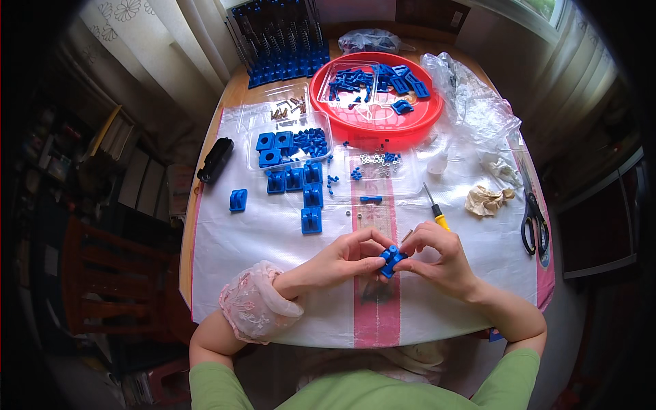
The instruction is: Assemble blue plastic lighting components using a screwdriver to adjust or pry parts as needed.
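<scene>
Between both hands, near the table's front edge, is a small blue plastic part [392, 260] with a rounded knob on top. My left hand [355, 258] pinches it from the left, thumb against its side. From the right, my right hand [441, 258] closes on the same part with thumb and fingers. A thin metal pin [407, 236] sticks up by the right fingertips; whether the fingers grip it is unclear. Beyond the right hand lies a screwdriver [439, 215] with a yellow and black handle. A small blue link [371, 199] rests ahead of the hands.
Several blue square-based pieces [311, 220] stand left of centre, by a clear box [326, 147] of blue parts. A red basin [424, 130] sits at the back. Scissors [534, 225] and crumpled brown paper [488, 201] lie right; a black case [216, 160] lies left.
</scene>
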A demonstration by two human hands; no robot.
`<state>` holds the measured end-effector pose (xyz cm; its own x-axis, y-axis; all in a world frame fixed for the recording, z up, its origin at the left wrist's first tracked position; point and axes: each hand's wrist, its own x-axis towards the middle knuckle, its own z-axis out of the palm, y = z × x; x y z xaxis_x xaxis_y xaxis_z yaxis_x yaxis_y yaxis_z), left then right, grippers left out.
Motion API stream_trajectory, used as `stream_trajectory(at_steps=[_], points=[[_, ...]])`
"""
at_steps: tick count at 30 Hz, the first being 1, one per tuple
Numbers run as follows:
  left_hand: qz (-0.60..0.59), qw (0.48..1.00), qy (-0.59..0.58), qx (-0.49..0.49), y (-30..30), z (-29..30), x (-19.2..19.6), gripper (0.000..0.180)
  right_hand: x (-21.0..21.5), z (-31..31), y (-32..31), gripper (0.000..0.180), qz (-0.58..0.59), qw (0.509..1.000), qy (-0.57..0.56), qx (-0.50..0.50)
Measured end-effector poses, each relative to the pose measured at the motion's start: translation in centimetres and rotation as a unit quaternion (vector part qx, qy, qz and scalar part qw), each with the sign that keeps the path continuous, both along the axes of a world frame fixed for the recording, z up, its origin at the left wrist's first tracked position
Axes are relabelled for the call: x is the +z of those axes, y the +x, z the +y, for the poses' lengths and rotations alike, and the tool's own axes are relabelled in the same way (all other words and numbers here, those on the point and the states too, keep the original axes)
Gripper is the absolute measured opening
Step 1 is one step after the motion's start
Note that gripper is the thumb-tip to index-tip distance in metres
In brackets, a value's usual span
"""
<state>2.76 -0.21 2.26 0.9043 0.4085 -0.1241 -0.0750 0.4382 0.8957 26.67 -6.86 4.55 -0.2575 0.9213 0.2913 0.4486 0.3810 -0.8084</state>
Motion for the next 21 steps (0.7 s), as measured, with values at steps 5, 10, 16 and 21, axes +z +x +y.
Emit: stream_trajectory(at_steps=[5, 10, 16, 21], points=[[-0.002, 0.997, -0.032, 0.065, 0.18, -0.17, -0.12, 0.033, 0.17, -0.06, -0.31, 0.017, -0.011, 0.998, 0.054, -0.042], [0.018, 0.995, -0.029, 0.089, 0.25, -0.20, 0.35, 0.035, 0.50, -0.12, -0.44, 0.017, -0.014, 0.996, 0.078, -0.030], [0.006, 0.995, -0.028, 0.092, 0.51, -0.43, 0.40, 0.036, 0.39, -0.23, -0.46, 0.017, -0.011, 0.996, 0.074, -0.042], [0.011, 0.995, 0.014, 0.094, 0.61, -0.74, 0.43, 0.036, 0.26, -0.17, -0.46, 0.016, -0.007, 0.997, 0.067, -0.046]])
